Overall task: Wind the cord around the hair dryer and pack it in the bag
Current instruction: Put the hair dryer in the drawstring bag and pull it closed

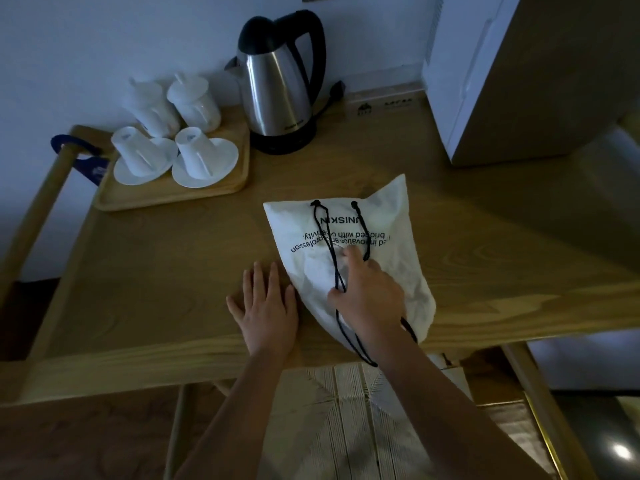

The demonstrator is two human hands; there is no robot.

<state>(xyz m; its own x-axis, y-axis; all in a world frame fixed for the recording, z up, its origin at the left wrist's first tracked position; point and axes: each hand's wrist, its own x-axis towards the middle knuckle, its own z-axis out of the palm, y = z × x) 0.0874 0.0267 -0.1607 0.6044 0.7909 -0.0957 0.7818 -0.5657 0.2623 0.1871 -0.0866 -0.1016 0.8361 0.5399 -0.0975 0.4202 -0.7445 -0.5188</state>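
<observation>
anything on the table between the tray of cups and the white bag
No. In the head view, only bare wooden table lies between the tray and the bag.
</observation>
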